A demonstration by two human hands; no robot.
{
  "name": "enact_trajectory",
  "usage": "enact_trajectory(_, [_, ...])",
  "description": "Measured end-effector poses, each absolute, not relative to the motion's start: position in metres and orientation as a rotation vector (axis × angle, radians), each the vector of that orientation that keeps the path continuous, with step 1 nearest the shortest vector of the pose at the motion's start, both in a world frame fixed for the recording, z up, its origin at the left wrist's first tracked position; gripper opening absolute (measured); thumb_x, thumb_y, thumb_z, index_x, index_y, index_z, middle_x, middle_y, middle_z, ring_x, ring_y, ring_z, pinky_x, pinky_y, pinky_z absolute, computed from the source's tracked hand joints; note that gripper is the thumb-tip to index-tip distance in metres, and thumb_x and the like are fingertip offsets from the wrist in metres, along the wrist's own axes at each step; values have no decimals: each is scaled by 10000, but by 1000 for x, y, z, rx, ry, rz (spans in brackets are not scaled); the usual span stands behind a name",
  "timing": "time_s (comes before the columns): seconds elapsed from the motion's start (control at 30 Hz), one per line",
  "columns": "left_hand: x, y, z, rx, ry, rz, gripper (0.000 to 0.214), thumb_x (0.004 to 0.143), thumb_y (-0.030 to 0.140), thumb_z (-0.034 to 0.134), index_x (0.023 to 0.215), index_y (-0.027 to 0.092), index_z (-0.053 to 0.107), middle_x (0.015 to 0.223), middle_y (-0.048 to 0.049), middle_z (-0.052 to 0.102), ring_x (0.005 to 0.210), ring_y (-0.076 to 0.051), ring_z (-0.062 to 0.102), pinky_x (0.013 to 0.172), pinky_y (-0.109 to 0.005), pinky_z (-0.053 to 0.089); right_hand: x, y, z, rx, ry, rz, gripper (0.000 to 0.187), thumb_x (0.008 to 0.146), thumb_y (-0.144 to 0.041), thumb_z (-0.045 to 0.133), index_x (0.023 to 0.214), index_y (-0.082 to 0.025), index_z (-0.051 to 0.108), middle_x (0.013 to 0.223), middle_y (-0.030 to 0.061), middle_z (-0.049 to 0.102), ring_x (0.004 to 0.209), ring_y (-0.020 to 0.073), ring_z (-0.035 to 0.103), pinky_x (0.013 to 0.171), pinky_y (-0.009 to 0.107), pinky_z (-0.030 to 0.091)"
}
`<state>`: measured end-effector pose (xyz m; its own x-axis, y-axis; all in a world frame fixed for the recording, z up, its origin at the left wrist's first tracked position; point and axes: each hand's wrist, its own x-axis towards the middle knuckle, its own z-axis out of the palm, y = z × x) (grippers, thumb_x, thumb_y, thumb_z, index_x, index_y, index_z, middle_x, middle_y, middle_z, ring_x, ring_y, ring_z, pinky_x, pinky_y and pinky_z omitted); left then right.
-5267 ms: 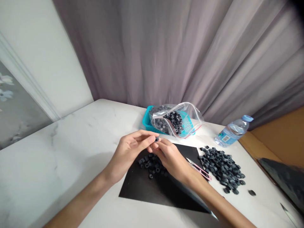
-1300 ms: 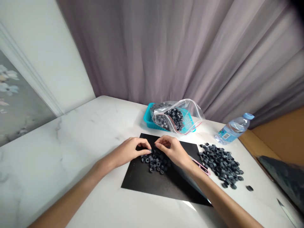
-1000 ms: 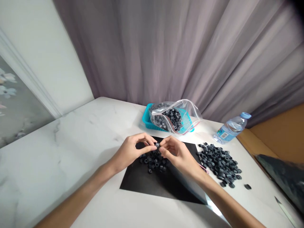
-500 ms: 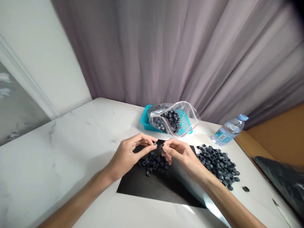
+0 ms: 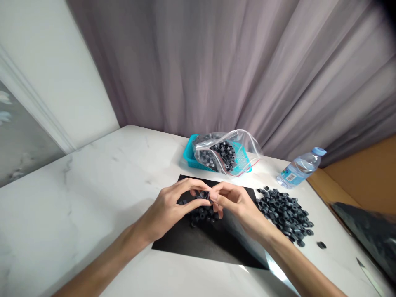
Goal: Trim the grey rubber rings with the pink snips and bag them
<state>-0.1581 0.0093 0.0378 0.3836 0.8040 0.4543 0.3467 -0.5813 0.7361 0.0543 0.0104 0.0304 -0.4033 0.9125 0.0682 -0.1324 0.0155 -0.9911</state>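
Observation:
My left hand is closed in a pinch, thumb and forefinger on a small black ring-shaped piece whose round opening shows. My right hand meets it fingertip to fingertip, pinching a second small dark piece that its fingers mostly cover. Whether the two pieces are joined I cannot tell. Beneath the hands lies a loose pile of similar black pieces on a black sheet, partly hidden by the left fingers. To the right of the sheet is a larger heap of dark pieces.
Behind the sheet stands a turquoise basket with an open clear zip bag of dark pieces. A water bottle is at the back right. Near the right edge are a knife-like blade, a cardboard box and dark plastic.
My hands have come together from a small gap, and the two held pieces now meet at the fingertips. The left hand has shifted slightly right, with its pinch opened wider around its piece.

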Motion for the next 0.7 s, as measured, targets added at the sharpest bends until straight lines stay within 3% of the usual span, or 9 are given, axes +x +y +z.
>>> enact_trajectory(0.2, [-154,15,34,1983,1040,1184,132,911,276,727,1043,279,731,1009,19,760,937,-169,705,895,-286,536,61,16,28,-865,-1499,1493,273,872,-451,751,938,-186,769,835,35,721,703,144,623,618,260,505])
enact_trajectory(0.37, [-145,16,35,1378,961,1057,312,937,377,681,1205,218,679,1134,-53,734,1001,-217,721,780,-296,594,67,19,31,-874,-1470,1369,216,854,-394,788,964,-209,769,892,41,760,788,169,683,755,305,552])
enact_trajectory(0.53, [-142,8,34,999,803,895,212,980,319,632,1066,185,772,1119,-49,741,1097,-176,658,1037,-283,497,67,17,28,-801,-1567,1133,90,895,-319,757,951,-250,771,1106,51,699,1046,197,670,899,317,557])
enact_trajectory(0.7, [-137,2,35,938,736,863,173,951,337,691,1025,205,776,1074,-12,688,1026,-131,599,1002,-247,477,68,14,27,-842,-1758,857,77,933,-280,718,987,-250,765,995,34,699,905,170,674,814,295,560])
